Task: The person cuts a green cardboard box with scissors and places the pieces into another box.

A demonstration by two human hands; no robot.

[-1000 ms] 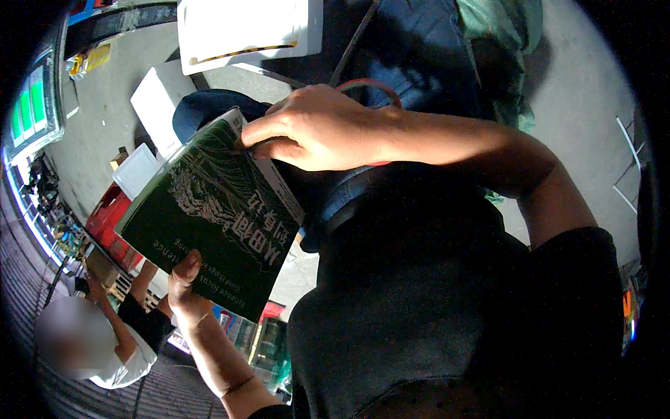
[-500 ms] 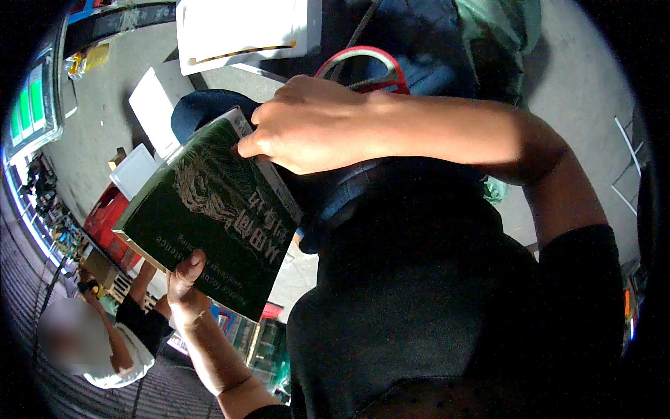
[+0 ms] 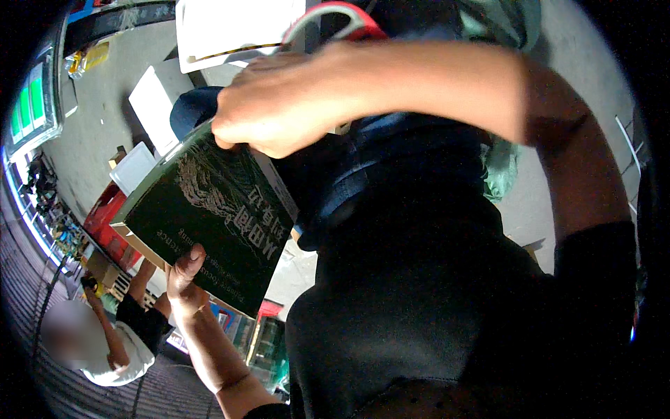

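A dark green cardboard box with pale line artwork and lettering is tilted in front of me. My left hand grips its lower left edge, thumb pressed on the broad face and the other fingers hidden behind. At the upper end of the box, my right hand is closed, knuckles up, touching or just above the edge. A red-and-grey looped handle sticks out beyond that hand and appears to be held in it. The rest of this tool is hidden by my hand and forearm.
White boxes and a large white container stand on the floor beyond the green box. A red crate lies to the left. Another person is at the lower left, arms reaching toward cartons. Green plastic bags hang at the right.
My right hand has moved up and to the left along the box's upper end, and the looped handle has moved with it. My left hand and the box have barely shifted.
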